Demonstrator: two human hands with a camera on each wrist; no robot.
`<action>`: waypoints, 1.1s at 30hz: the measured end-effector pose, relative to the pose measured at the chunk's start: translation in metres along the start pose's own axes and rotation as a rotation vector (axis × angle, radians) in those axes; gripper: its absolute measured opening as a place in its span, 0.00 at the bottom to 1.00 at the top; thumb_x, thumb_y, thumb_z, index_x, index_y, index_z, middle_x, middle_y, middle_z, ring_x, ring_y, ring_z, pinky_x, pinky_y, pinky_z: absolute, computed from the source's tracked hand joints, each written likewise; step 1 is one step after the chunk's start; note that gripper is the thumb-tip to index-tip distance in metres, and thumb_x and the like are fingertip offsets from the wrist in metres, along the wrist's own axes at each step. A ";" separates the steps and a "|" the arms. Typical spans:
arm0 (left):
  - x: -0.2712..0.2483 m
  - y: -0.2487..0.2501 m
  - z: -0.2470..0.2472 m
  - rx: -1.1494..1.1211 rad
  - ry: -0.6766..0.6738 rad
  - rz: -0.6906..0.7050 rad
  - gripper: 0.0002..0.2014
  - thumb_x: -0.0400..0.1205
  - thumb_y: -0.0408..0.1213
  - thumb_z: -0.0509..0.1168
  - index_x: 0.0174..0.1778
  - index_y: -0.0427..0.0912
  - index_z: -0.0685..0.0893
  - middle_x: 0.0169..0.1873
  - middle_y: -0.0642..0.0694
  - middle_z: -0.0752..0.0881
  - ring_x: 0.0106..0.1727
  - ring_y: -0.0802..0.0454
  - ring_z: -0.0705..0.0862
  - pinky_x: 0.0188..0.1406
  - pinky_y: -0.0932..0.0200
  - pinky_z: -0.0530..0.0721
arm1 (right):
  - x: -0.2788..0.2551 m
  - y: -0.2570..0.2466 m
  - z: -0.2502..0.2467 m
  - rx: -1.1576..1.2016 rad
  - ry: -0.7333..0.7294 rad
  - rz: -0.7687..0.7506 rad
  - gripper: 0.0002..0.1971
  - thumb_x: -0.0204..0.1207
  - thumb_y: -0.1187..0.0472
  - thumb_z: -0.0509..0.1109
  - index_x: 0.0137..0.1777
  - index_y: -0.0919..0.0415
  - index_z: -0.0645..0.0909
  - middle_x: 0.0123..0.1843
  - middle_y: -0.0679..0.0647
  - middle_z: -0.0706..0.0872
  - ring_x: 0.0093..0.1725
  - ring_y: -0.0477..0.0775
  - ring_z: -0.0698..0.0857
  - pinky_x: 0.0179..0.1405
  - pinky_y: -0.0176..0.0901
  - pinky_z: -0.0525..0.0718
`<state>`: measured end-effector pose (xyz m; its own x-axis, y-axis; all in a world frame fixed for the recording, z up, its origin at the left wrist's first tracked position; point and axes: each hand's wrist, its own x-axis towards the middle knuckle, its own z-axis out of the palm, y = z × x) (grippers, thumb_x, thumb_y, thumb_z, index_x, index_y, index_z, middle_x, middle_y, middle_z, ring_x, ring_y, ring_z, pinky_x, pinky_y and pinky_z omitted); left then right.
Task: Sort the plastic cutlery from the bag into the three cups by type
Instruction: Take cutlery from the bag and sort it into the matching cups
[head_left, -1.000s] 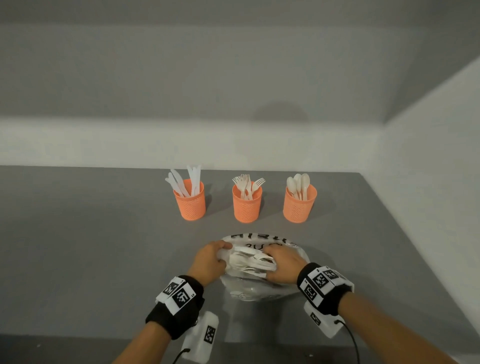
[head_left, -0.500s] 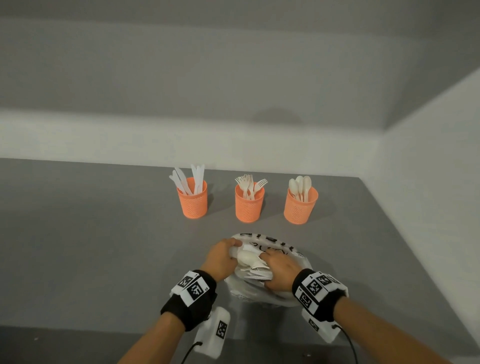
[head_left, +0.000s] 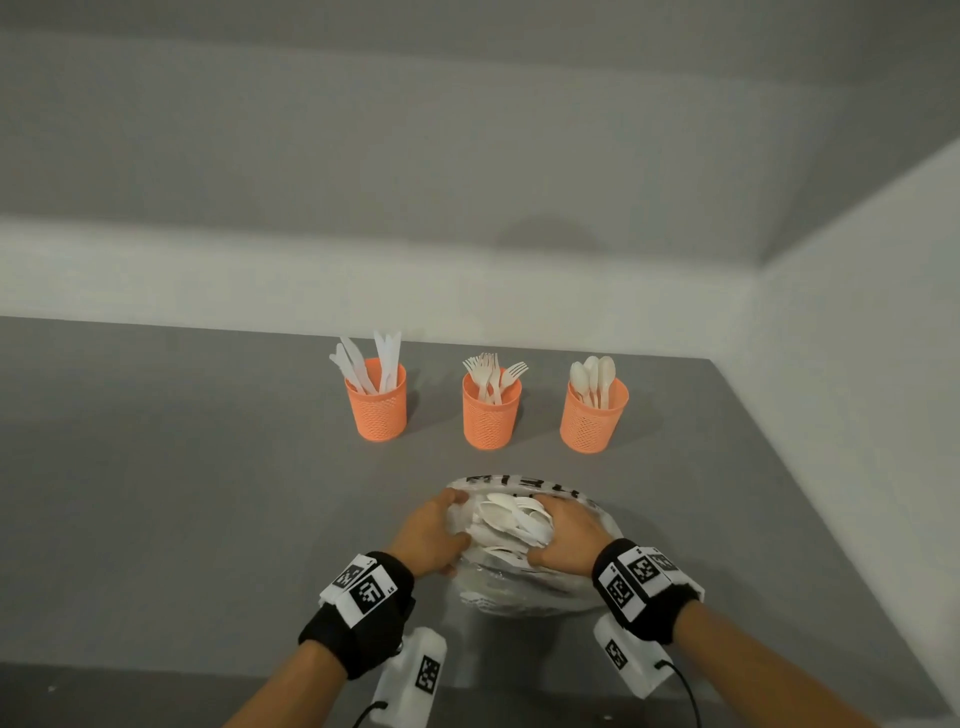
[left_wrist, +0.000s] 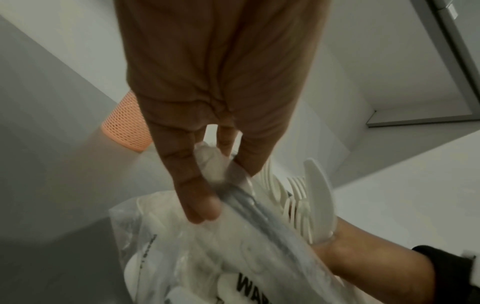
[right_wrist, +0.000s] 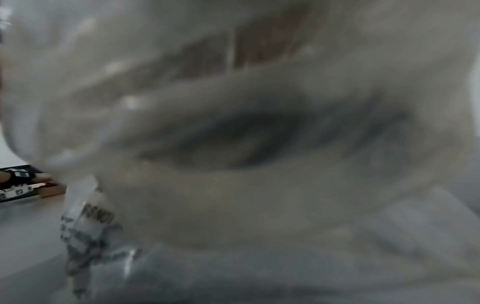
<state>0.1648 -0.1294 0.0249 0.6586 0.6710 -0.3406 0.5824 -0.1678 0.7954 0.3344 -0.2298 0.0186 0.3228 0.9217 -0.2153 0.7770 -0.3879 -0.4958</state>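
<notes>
Both hands at bag (head_left: 524, 592): left hand (head_left: 428, 535) pinches rim (right hand (head_left: 563, 538) inside).

The head view looks forward and down from above the counter (head_left: 156, 519), taking in the three cups (head_left: 489, 415) at 12 o'clock and the bag (head_left: 519, 587) just below centre, with both hands at 6 o'clock. The left wrist view sits very close, looking along the left hand (left_wrist: 215, 92) at the bag (left_wrist: 207, 257); one cup (left_wrist: 127, 127) shows at 10 o'clock. The right wrist view is pressed so near the bag (right_wrist: 233, 185) that it is mostly blur. All three views share the bag.
</notes>
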 end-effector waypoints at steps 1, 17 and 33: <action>0.001 0.002 0.002 -0.022 0.000 0.000 0.25 0.80 0.26 0.61 0.73 0.43 0.67 0.52 0.42 0.77 0.26 0.54 0.80 0.24 0.65 0.84 | 0.000 0.001 -0.002 0.007 0.003 0.006 0.26 0.61 0.56 0.74 0.62 0.52 0.78 0.59 0.49 0.85 0.58 0.52 0.83 0.57 0.41 0.78; 0.034 0.060 0.074 -0.326 0.014 0.015 0.26 0.81 0.21 0.58 0.75 0.39 0.65 0.44 0.44 0.79 0.26 0.55 0.84 0.37 0.55 0.88 | -0.004 0.040 -0.053 0.702 0.449 0.084 0.15 0.70 0.69 0.74 0.56 0.59 0.79 0.42 0.53 0.86 0.43 0.52 0.85 0.44 0.38 0.84; 0.035 0.107 0.069 -1.130 0.111 -0.218 0.16 0.86 0.43 0.53 0.42 0.37 0.79 0.33 0.44 0.76 0.36 0.51 0.75 0.42 0.57 0.78 | 0.031 -0.001 -0.083 1.238 0.718 0.004 0.24 0.64 0.60 0.81 0.59 0.64 0.79 0.49 0.66 0.84 0.46 0.63 0.86 0.49 0.60 0.87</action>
<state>0.2833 -0.1734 0.0637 0.5183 0.6754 -0.5247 -0.1168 0.6636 0.7389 0.3892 -0.1999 0.0823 0.8125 0.5797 0.0610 -0.0673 0.1972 -0.9780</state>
